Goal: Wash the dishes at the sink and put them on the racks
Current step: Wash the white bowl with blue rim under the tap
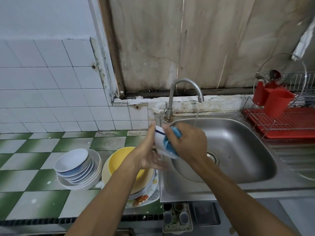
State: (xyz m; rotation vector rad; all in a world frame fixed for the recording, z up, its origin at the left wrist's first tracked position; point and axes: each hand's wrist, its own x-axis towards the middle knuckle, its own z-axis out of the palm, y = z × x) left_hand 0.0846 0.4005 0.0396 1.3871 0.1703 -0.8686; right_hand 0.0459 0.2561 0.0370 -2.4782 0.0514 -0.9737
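My left hand (150, 150) holds a small white bowl with a dark blue rim line (159, 142) over the left edge of the steel sink (238, 150). My right hand (189, 142) grips a blue sponge (170, 143) and presses it against the bowl. Water runs from the curved tap (184, 89) into the basin, just behind my right hand. On the green-and-white tiled counter to the left stand a stack of white bowls (76, 167) and a yellow bowl on a pile of patterned plates (122, 160).
A wire dish rack with a red tray (281, 123) stands right of the sink, holding a red utensil cup (276, 103) and a glass lid (279, 77). The ribbed steel drainboard (293, 157) lies in front of it. A cup holder (177, 217) sits below the counter edge.
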